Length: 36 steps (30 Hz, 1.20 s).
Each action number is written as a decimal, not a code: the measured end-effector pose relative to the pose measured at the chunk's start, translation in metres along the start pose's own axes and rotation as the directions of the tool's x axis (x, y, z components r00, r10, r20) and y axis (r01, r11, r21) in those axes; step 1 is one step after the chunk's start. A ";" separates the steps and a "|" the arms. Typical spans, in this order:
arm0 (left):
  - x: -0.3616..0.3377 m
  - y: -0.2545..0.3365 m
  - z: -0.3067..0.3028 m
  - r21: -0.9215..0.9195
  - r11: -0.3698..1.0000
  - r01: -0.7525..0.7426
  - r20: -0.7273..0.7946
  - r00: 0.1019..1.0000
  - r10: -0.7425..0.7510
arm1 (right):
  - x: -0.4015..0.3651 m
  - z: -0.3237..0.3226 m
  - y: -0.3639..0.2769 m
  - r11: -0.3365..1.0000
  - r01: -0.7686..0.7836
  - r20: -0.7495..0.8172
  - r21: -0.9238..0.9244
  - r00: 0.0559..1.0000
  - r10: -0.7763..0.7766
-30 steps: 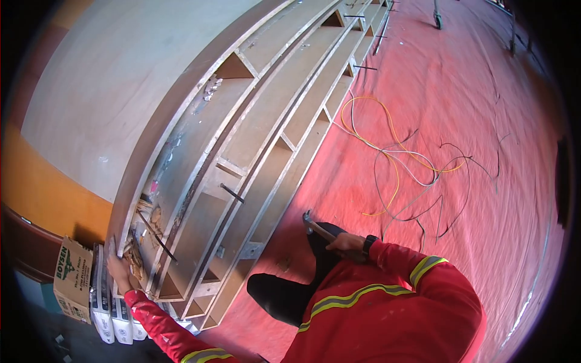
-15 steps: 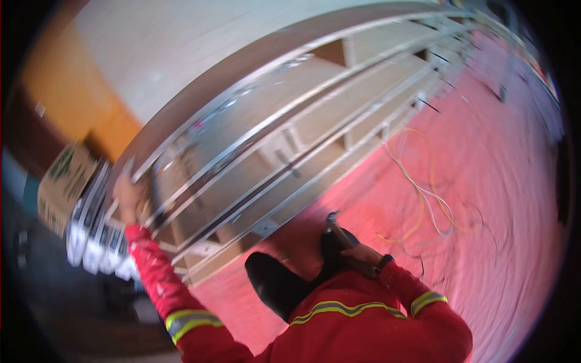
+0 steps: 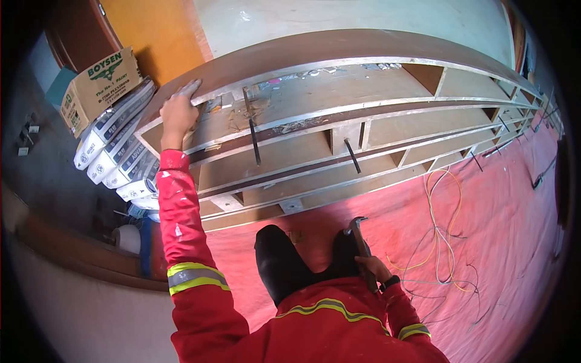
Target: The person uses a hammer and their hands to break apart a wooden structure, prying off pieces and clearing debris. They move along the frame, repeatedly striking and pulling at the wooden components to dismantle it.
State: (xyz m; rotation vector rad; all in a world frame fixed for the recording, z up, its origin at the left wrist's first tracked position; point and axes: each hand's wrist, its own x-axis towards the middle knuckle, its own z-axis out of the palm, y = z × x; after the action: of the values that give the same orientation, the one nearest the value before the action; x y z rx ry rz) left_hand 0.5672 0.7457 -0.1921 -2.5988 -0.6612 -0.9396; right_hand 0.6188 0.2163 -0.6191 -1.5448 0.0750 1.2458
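A long wooden shelf unit (image 3: 290, 109) with several compartments stands on the floor in front of me. My left hand (image 3: 179, 116) reaches to its near-left top corner, the fingers laid over the edge of the top board. The underside of that hand is hidden. My right hand (image 3: 374, 268) is closed round the handle of a claw hammer (image 3: 358, 233), held low by my right thigh, its metal head upward. Below the top board, dark rods (image 3: 254, 142) jut from the unit's front. Loose scraps (image 3: 242, 115) litter the upper compartment.
Stacked bags (image 3: 124, 142) and a cardboard box (image 3: 100, 91) stand left of the unit. Red sheeting (image 3: 327, 212) covers the floor. Looped yellow and white cords (image 3: 446, 236) lie at the right, with thin dark wires beside them. A white wall rises behind the unit.
My view has turned left and steadied, so the unit appears more level. The left hand stays at the unit's top corner. The hammer remains in my right hand beside the thigh.
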 end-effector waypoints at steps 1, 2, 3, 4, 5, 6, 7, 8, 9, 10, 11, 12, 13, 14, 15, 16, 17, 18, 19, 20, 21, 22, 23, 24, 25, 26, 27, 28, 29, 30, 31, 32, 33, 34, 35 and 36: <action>0.000 0.000 -0.001 0.009 1.000 0.005 0.003 1.000 -0.005 | -0.002 0.001 -0.002 1.000 -0.001 0.005 0.004 1.000 0.001; 0.000 0.000 -0.001 0.002 1.000 0.012 0.001 1.000 -0.012 | -0.004 0.002 -0.004 1.000 0.020 0.022 0.003 1.000 -0.020; 0.000 0.000 0.000 -0.006 1.000 0.019 -0.001 1.000 -0.019 | -0.008 0.001 -0.005 0.999 0.043 0.039 0.002 0.998 -0.043; 0.000 -0.001 0.001 -0.013 1.000 0.026 -0.004 1.000 -0.026 | -0.010 0.002 -0.007 0.998 0.065 0.057 0.001 0.996 -0.065; 0.001 -0.002 0.002 -0.012 1.000 0.015 -0.014 1.000 -0.015 | -0.010 0.002 -0.008 0.998 0.057 0.056 -0.002 0.997 -0.057; 0.001 -0.003 0.003 -0.013 1.000 0.003 -0.022 1.000 -0.003 | -0.010 0.003 -0.009 0.999 0.048 0.053 -0.003 0.997 -0.048; 0.002 -0.004 0.004 -0.014 1.000 -0.010 -0.031 0.999 0.010 | -0.012 0.003 -0.011 0.999 0.039 0.049 -0.003 0.998 -0.039; 0.002 -0.005 0.005 -0.013 1.000 -0.011 -0.035 0.999 0.011 | -0.013 0.003 -0.013 0.999 0.030 0.052 0.011 0.998 -0.031; 0.002 -0.006 0.006 -0.013 1.000 -0.013 -0.039 0.999 0.013 | -0.015 0.003 -0.014 0.999 0.022 0.054 0.027 0.998 -0.024; 0.002 -0.003 0.002 -0.014 1.000 -0.019 -0.042 0.999 0.018 | -0.017 0.005 -0.016 0.999 0.014 0.055 0.046 0.998 -0.017; 0.002 -0.001 -0.004 0.025 0.999 0.038 0.008 0.999 -0.038 | -0.018 0.006 -0.018 0.998 0.058 0.079 -0.006 0.995 -0.057; 0.000 0.001 -0.011 0.059 0.995 0.083 0.060 0.994 -0.087 | -0.019 0.005 -0.020 0.994 0.098 0.095 -0.048 0.991 -0.093; -0.001 0.011 -0.016 0.085 0.990 0.114 0.115 0.986 -0.124 | -0.025 0.002 -0.017 0.987 0.136 0.100 -0.080 0.987 -0.128; -0.005 0.012 -0.015 0.111 0.990 0.092 0.051 0.994 -0.099 | -0.018 -0.002 -0.008 0.995 0.099 0.132 -0.002 0.986 -0.098; 0.004 -0.011 0.008 0.144 0.987 0.069 0.080 0.993 -0.081 | -0.007 -0.008 0.002 0.994 0.073 0.147 0.086 0.985 -0.085; 0.000 -0.012 0.006 0.028 1.000 -0.009 0.028 1.000 0.009 | -0.006 -0.014 0.010 0.978 0.074 0.221 0.195 0.968 -0.118; -0.005 -0.001 -0.008 -0.061 0.997 -0.044 0.025 0.999 0.045 | -0.004 -0.011 0.014 0.973 0.039 0.169 0.226 0.982 -0.079; -0.002 -0.007 -0.003 -0.116 0.991 -0.063 0.037 0.997 0.067 | -0.004 -0.008 0.017 0.966 0.008 0.116 0.260 0.992 -0.040; 0.004 -0.019 0.012 -0.133 0.982 -0.131 0.010 0.991 0.133 | -0.016 -0.007 0.032 0.894 0.314 0.055 0.320 0.936 -0.349; 0.008 -0.030 0.023 -0.141 0.978 -0.156 -0.012 0.988 0.156 | -0.022 -0.009 0.032 0.943 0.271 -0.022 0.194 0.962 -0.272; 0.006 -0.019 0.013 -0.126 0.988 -0.090 0.035 0.995 0.095 | -0.025 -0.008 0.030 0.978 0.199 -0.091 0.069 0.977 -0.192; 0.003 -0.012 0.006 -0.096 0.995 -0.017 0.086 0.996 0.025 | -0.028 -0.010 0.031 0.993 0.103 -0.158 -0.051 0.981 -0.110; 0.004 -0.019 0.013 -0.075 0.997 -0.020 0.076 0.997 0.026 | -0.033 -0.017 0.037 0.952 0.180 -0.200 -0.247 0.952 -0.231; 0.010 -0.032 0.023 -0.054 0.998 -0.023 0.066 0.997 0.027 | -0.035 -0.026 0.050 0.890 0.200 -0.233 -0.409 0.920 -0.314; 0.013 -0.042 0.034 -0.061 0.997 -0.057 0.039 0.997 0.059 | -0.035 -0.035 0.067 0.804 0.195 -0.254 -0.562 0.884 -0.392; 0.014 -0.054 0.044 -0.067 0.994 -0.083 0.011 0.996 0.084 | -0.036 -0.042 0.077 0.691 0.170 -0.257 -0.703 0.845 -0.469; 0.016 -0.059 0.050 -0.066 0.992 -0.105 -0.012 0.995 0.104 | -0.050 -0.045 0.073 0.950 -0.084 -0.528 -0.302 0.844 -0.093; 0.017 -0.052 0.046 -0.061 0.996 -0.070 0.019 0.997 0.071 | -0.028 -0.061 0.107 0.823 -0.155 -0.624 -0.547 0.731 -0.277; 0.014 -0.042 0.037 -0.053 0.998 -0.033 0.048 0.998 0.035 | -0.053 -0.058 0.110 0.859 -0.221 -0.718 -0.463 0.662 -0.217; 0.011 -0.033 0.028 -0.041 0.999 0.003 0.078 0.997 0.000 | -0.077 -0.055 0.109 0.852 -0.266 -0.753 -0.450 0.626 -0.202; 0.009 -0.027 0.021 -0.043 0.999 0.023 0.088 0.996 -0.019 | -0.083 -0.058 0.124 0.849 -0.309 -0.795 -0.429 0.574 -0.193; 0.007 -0.021 0.016 -0.048 0.998 0.044 0.098 0.994 -0.039 | -0.089 -0.060 0.147 0.844 -0.310 -0.833 -0.437 0.494 -0.250; 0.007 -0.017 0.014 -0.055 0.997 0.062 0.109 0.992 -0.056 | -0.090 -0.064 0.170 0.842 -0.341 -0.857 -0.419 0.456 -0.242; 0.008 -0.020 0.017 -0.077 0.997 0.026 0.080 0.997 -0.020 | -0.093 -0.066 0.193 0.839 -0.368 -0.876 -0.400 0.424 -0.232; 0.009 -0.027 0.023 -0.098 0.995 -0.011 0.051 0.999 0.016 | -0.099 -0.063 0.211 0.837 -0.369 -0.883 -0.404 0.396 -0.251; 0.011 -0.035 0.030 -0.119 0.992 -0.046 0.023 0.999 0.049 | -0.105 -0.060 0.226 0.833 -0.373 -0.889 -0.408 0.369 -0.271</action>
State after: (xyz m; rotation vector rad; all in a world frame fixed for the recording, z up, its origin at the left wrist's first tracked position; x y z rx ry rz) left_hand 0.5726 0.7914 -0.2035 -2.7214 -0.5635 -0.9598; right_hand 0.4721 0.0249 -0.7062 -2.6698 0.5629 0.1937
